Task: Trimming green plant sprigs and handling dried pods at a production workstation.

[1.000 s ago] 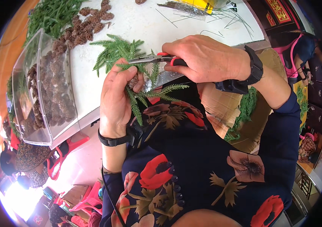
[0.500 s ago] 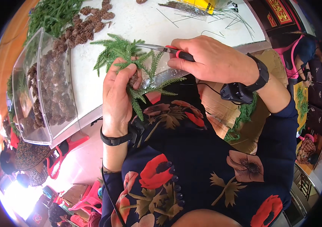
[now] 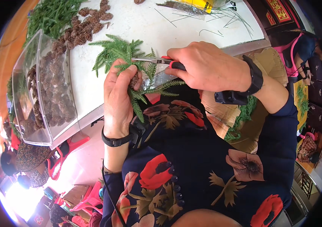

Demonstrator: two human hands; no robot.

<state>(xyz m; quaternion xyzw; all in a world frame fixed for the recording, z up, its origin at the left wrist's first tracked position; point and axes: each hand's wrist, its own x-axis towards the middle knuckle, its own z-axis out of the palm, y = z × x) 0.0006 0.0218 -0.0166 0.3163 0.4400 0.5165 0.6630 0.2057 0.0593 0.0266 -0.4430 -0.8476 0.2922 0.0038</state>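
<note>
My left hand [image 3: 118, 89] is closed around a bunch of green artificial fir sprigs [image 3: 117, 51], whose fronds fan out above and to the right of the fingers. A brown pine cone [image 3: 134, 80] shows between the thumb and fingers, partly hidden by them. In my right hand [image 3: 215, 68] is a pair of needle-nose pliers [image 3: 177, 65] with red and black handles. The plier tips point left and reach into the greenery just above my left thumb. What the jaws grip, if anything, is too small to make out.
A clear plastic bin [image 3: 42, 90] of pine cones stands at the table's left. Loose pine cones [image 3: 83, 32] and a green sprig pile [image 3: 53, 17] lie behind it. Thin green wires [image 3: 221, 22] are scattered at the far right. An opened cardboard box [image 3: 257, 121] with greenery sits below the table edge.
My right hand has moved slightly left and down with the pliers, bringing their tips closer to my left thumb. My left hand holds the sprigs and pine cone almost still.
</note>
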